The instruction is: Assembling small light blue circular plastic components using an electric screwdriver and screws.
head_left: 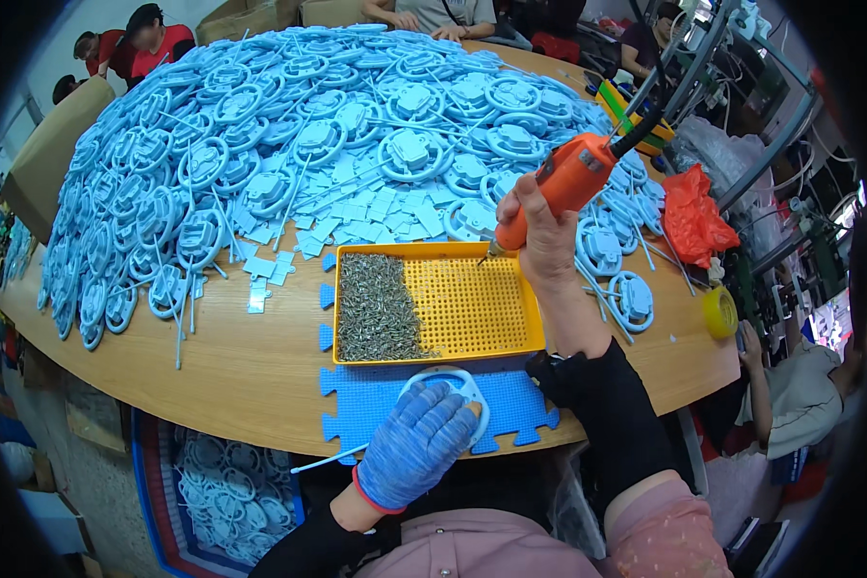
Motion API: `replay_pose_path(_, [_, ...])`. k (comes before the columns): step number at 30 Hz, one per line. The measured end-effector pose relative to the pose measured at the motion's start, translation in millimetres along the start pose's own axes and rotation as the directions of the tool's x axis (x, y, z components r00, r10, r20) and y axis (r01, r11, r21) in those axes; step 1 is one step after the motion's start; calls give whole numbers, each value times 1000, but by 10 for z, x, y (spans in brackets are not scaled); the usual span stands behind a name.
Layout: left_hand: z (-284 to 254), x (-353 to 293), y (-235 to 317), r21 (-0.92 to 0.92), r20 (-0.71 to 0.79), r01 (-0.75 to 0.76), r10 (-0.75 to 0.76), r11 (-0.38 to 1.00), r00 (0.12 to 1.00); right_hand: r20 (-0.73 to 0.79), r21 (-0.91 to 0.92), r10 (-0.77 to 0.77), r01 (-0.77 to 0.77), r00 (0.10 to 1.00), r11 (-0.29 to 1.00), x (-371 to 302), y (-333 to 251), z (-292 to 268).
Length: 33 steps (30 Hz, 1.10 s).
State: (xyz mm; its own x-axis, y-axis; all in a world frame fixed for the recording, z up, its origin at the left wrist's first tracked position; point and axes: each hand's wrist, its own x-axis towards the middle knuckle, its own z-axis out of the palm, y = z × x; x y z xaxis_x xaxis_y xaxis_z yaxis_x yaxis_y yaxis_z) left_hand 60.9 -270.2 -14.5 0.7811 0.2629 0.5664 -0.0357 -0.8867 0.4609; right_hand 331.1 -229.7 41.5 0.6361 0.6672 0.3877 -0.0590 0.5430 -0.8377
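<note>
My left hand (pixel 416 445), in a blue knitted glove, presses down on a light-blue plastic ring-shaped part (pixel 476 393) with a thin stem. That part lies on a blue foam mat (pixel 520 405) at the table's near edge, its middle hidden by my fingers. In my right hand (pixel 547 236) is an orange electric screwdriver (pixel 580 173), its cable running up to the right. The tip of its bit hovers over a yellow perforated tray (pixel 491 318). Small metal screws (pixel 380 308) fill the tray's left side.
A large heap of light-blue ring parts (pixel 414 154) covers the far table, with small flat square pieces (pixel 380 214) before it. Right are a red plastic bag (pixel 696 217), yellow tape (pixel 719 313) and a metal frame. A blue crate (pixel 149 482) of parts stands lower left. Other people sit around.
</note>
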Motion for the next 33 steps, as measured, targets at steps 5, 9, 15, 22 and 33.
replay_pose_path(5, [52, -66, -20, -18, -42, -14, 13, 1000, 999, -26, -32, -84, 83, 996, 996, -46, -264, 140])
replay_pose_path(9, [38, -102, 29, 27, -130, 135, -130, 990, 983, 121, 85, -56, 46, 991, 995, -234, -719, 200])
replay_pose_path(15, [-7, 39, 40, 101, -130, 296, -282, 950, 950, 294, -61, 43, -26, 955, 998, -1003, -801, 429])
replay_pose_path(22, [2, 40, 57, 7, -132, 342, -339, 940, 932, 358, -142, 178, -135, 917, 981, -1247, -738, 414])
replay_pose_path(33, [-34, 30, 103, 59, -124, 383, -374, 922, 919, 403, -155, 75, -12, 912, 988, -1321, -644, 554])
